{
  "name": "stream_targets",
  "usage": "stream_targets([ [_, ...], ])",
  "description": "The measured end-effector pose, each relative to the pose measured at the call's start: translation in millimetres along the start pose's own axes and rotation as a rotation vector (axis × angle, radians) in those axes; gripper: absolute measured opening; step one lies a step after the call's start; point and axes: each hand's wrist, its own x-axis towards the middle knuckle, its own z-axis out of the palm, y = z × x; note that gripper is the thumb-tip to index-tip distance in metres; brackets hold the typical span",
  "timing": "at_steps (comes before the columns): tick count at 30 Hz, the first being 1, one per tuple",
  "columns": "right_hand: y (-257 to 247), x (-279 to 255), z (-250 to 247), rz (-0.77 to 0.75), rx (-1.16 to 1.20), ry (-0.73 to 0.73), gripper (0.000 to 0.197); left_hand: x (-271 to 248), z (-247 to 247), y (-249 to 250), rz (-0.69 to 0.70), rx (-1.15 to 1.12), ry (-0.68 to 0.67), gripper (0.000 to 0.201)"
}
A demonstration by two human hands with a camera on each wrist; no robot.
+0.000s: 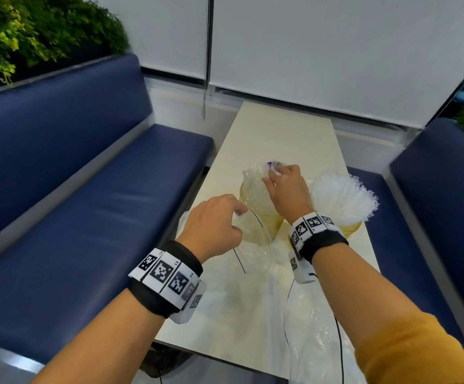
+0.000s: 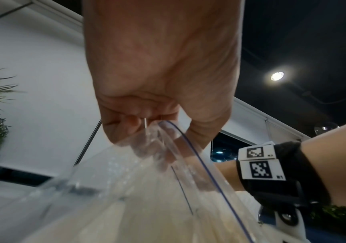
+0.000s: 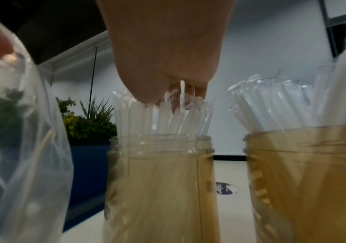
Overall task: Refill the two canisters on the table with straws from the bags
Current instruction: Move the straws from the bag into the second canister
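Two yellowish see-through canisters stand side by side on the table. The left canister (image 1: 261, 217) (image 3: 161, 180) holds a loose bunch of wrapped white straws (image 3: 163, 118). My right hand (image 1: 283, 187) (image 3: 178, 97) is above it, fingers curled down round the straw tops. The right canister (image 1: 350, 227) (image 3: 313, 180) is packed with a fan of straws (image 1: 341, 198) (image 3: 272, 106). My left hand (image 1: 217, 225) (image 2: 147, 131) pinches the blue-lined rim of a clear zip bag (image 1: 253, 245) (image 2: 147, 205) just left of the left canister; the bag hangs open below it.
The narrow cream table (image 1: 280, 134) runs between two blue benches, one on the left (image 1: 86, 203) and one on the right (image 1: 433, 189). More crumpled clear plastic (image 1: 314, 342) lies on the table's near end. A blind cord (image 1: 204, 79) hangs at the far wall.
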Motion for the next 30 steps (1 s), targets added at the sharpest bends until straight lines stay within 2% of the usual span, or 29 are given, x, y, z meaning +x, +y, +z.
stream_targets([
  [2, 3, -3, -8, 0.010, 0.020, 0.023, 0.039, 0, 0, 0, -0.001, 0.016, -0.044, 0.054],
  [5, -7, -20, -40, -0.081, 0.156, 0.274, 0.024, 1, 2, -1, 0.006, 0.034, -0.102, 0.066],
  [6, -14, -31, -52, -0.121, 0.200, 0.292, 0.026, 1, 3, -1, 0.013, 0.043, -0.113, 0.070],
  [7, -23, -43, -60, -0.156, 0.230, 0.229, 0.033, 2, 3, -1, 0.021, 0.053, -0.120, 0.073],
  [9, -42, -69, -62, -0.230, 0.214, -0.093, 0.040, 3, 4, -1, 0.039, 0.073, -0.122, 0.075],
  [11, -60, -94, -48, -0.353, 0.108, -0.385, 0.032, 2, 5, 1, 0.058, 0.078, -0.124, 0.076],
  [12, -67, -102, -40, -0.397, 0.097, -0.443, 0.027, 1, 6, 2, 0.067, 0.076, -0.128, 0.076],
  [14, -79, -107, -26, -0.362, 0.104, -0.474, 0.026, -2, 10, 3, 0.082, 0.062, -0.129, 0.075],
  [17, -86, -100, -6, -0.245, -0.158, -0.594, 0.037, -8, 16, 3, 0.086, 0.039, -0.119, 0.074],
  [19, -90, -100, 1, -0.261, -0.357, -0.694, 0.041, -11, 20, 3, 0.086, 0.015, -0.106, 0.073],
  [21, -95, -103, 2, -0.332, -0.454, -0.722, 0.040, -13, 22, 3, 0.087, -0.002, -0.080, 0.071],
  [24, -97, -105, -1, -0.405, -0.444, -0.697, 0.030, -16, 22, -1, 0.084, -0.014, -0.039, 0.068],
  [26, -97, -106, -1, -0.422, -0.410, -0.729, 0.028, -18, 21, -2, 0.075, -0.033, -0.041, 0.069],
  [30, -93, -104, -3, -0.313, -0.287, -0.746, 0.034, -20, 20, -4, 0.076, -0.047, -0.058, 0.073],
])
